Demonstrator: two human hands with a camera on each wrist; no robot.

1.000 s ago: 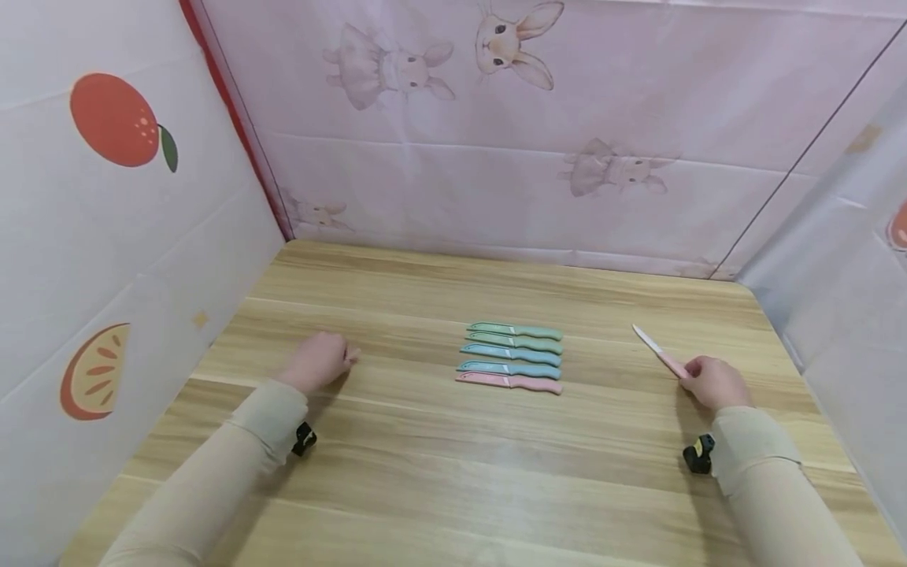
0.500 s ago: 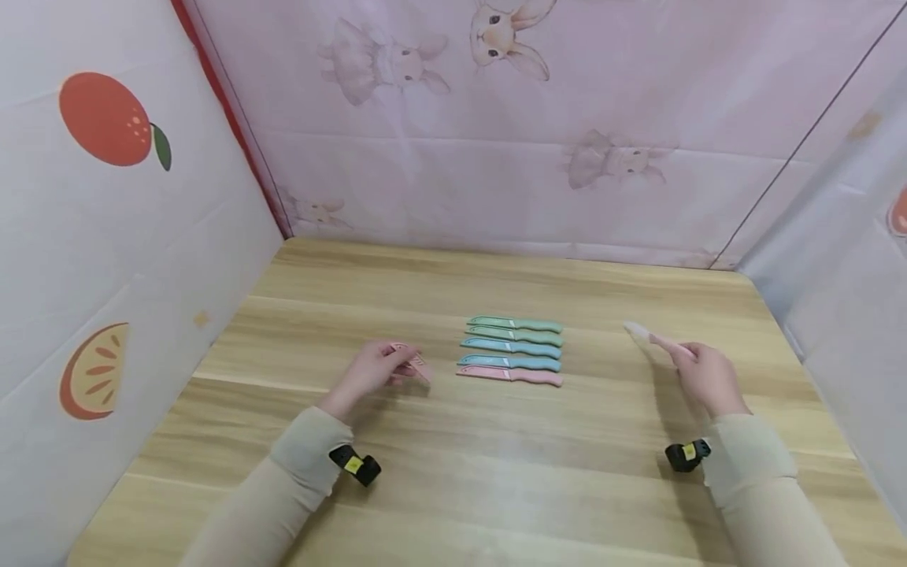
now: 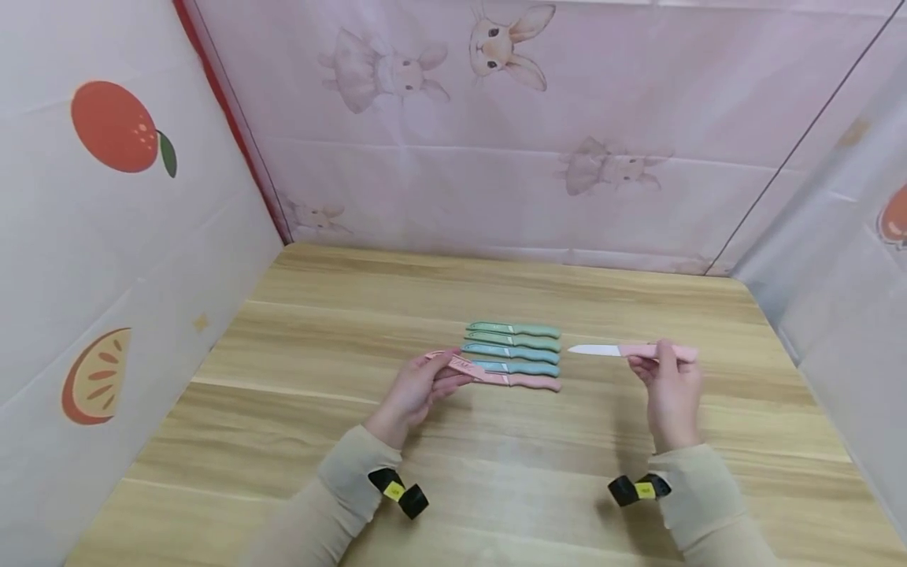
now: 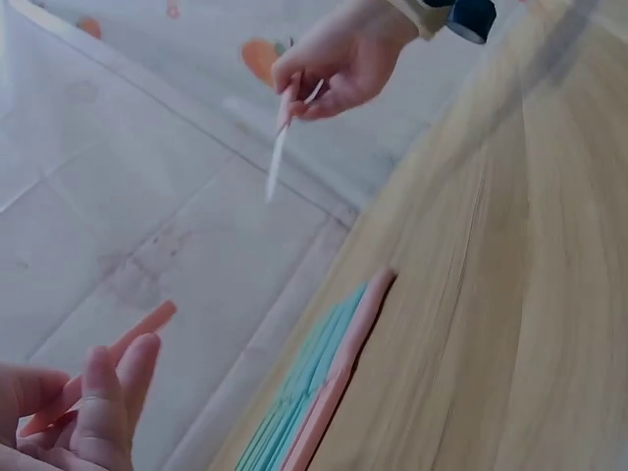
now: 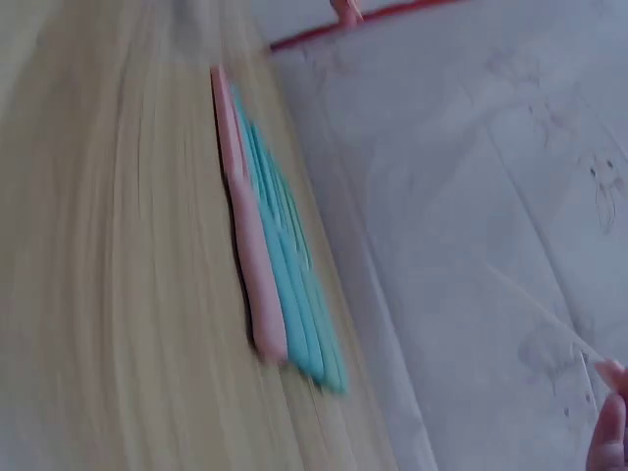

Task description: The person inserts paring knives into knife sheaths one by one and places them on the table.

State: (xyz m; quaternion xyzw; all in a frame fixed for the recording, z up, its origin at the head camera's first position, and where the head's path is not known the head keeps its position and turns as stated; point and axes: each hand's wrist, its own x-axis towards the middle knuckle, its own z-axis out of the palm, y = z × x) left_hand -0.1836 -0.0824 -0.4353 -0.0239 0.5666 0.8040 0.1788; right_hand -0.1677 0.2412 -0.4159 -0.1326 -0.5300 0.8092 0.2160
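Note:
My left hand pinches a pink knife sheath between thumb and fingers, raised above the left end of the row of knives. In my right hand is a pink-handled knife, its white blade bare and aimed left toward the sheath, with a gap between the two. On the table under and between the hands lie sheathed knives side by side: a pink knife nearest me, then blue knives and green knives behind. The left wrist view shows the held sheath and the right hand apart.
The wooden table carries the row of knives near its middle. A pink curtain with rabbit prints rises behind its back edge. White printed sheets stand along the left and right sides.
The left hand has moved right, bringing the pink sheath over the row of knives. My right hand has moved left and turned the knife so that its blade points left.

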